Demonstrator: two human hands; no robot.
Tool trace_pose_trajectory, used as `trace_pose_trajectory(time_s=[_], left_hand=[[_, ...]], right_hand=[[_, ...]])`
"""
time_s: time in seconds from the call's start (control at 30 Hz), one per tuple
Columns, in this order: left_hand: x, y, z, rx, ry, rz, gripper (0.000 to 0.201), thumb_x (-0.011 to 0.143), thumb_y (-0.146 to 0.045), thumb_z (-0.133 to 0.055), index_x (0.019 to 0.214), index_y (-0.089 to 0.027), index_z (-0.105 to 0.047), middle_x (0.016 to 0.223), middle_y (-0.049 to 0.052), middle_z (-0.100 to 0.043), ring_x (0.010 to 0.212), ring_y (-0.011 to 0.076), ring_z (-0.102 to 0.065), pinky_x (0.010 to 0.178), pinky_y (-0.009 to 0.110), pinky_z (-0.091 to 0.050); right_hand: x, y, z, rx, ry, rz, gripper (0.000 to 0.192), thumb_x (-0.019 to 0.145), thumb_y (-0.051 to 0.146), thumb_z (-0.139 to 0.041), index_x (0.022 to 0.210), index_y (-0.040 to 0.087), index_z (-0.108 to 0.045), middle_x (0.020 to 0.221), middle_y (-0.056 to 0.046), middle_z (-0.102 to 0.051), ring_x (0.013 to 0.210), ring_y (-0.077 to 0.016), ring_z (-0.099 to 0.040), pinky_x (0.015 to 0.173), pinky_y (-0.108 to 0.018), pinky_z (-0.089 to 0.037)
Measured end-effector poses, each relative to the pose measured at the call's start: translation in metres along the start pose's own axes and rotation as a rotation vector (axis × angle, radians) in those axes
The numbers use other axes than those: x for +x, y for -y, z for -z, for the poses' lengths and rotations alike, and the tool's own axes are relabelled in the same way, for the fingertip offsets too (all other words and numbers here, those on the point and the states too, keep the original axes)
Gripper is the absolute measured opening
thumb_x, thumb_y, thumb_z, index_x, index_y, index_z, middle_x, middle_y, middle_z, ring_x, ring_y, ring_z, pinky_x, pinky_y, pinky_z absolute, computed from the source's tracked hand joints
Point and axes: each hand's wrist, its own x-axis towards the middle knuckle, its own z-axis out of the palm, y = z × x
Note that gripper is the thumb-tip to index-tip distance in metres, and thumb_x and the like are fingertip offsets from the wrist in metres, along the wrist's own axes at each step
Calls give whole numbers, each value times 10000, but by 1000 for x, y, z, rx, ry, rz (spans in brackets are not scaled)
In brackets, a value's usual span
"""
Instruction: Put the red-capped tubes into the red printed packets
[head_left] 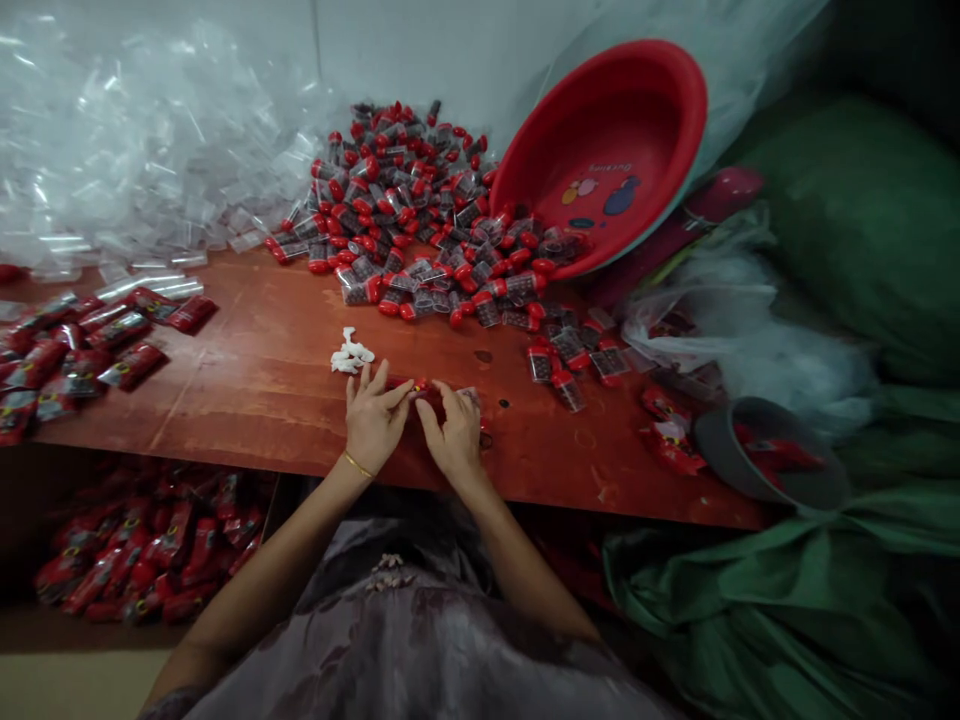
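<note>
- Small red-capped tube (420, 387) lay pinched between both hands near the table's front edge; it looked light, stiff and slick, best gripped by its ends.
- Left hand (373, 420) and right hand (455, 432) were curled, fingertips closed on it.
- Worn red table (262, 380) held a heap of like tubes (420, 200), beside a tipped red basin (607, 150).

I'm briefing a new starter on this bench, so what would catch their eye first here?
First the heap of red-capped vials at the table's back, spilling from a tipped red basin. Left of it lies a bank of clear sleeves. At the front edge, the left hand and right hand pinch one vial.
</note>
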Motion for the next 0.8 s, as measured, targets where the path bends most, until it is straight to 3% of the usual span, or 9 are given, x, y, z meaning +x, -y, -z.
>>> trace_pose_trajectory(time_s=[0.1,0.17,0.27,0.33,0.4,0.53,0.67,0.8], left_hand=[[-3,-9,4,-197,-29,55,289,808,-297,-591,1079,-271,-686,1373,73,-510,1341,287,-355,1102,487,-225],[-4,-13,7,-417,-57,184,365,743,-327,-672,1099,-249,-671,1277,75,-595,1254,271,-469,1044,414,-344],[-3,-20,8,-832,59,446,376,669,-397,-729,964,-164,-710,949,78,-714,891,210,-648,789,283,-500],[-3,-23,8,-1052,154,586,363,618,-420,-758,828,-127,-716,772,53,-704,665,144,-622,623,230,-500],[-2,-26,8,-1175,165,714,369,534,-393,-811,756,-119,-700,696,26,-677,558,100,-571,523,199,-474],[-3,-28,9,-1236,198,877,391,461,-330,-852,751,-135,-680,696,9,-667,510,75,-556,490,202,-487],[-1,-30,5,-1243,218,868,406,445,-358,-858,712,-124,-661,664,2,-652,524,80,-569,510,210,-494],[7,-28,3,-1233,160,866,431,432,-413,-854,639,-123,-613,594,-10,-624,525,84,-576,538,215,-491]], right_hand=[[5,6,2,300,11,-123,293,887,422,-460,938,196,-640,879,-63,-696,796,-197,-608,763,-331,-464],[7,6,4,438,1,-160,275,892,404,-450,820,209,-629,763,-22,-674,701,-164,-594,685,-283,-456],[5,5,8,406,-15,-135,272,878,383,-466,706,210,-587,653,2,-607,634,-146,-542,645,-265,-420],[3,4,10,326,-15,-105,310,883,371,-448,631,214,-537,592,12,-547,598,-140,-493,634,-267,-398],[0,3,11,274,-3,-79,323,889,361,-435,612,217,-517,584,11,-532,602,-142,-478,650,-277,-391],[-4,-2,16,263,55,-44,281,892,362,-444,688,223,-579,651,-6,-594,664,-158,-523,701,-296,-409],[0,-11,27,234,68,-13,293,905,369,-429,735,221,-615,680,-14,-611,682,-165,-552,719,-306,-435],[18,-34,57,179,197,105,315,922,250,-348,1117,226,-595,998,-56,-663,941,-191,-585,846,-348,-454]])
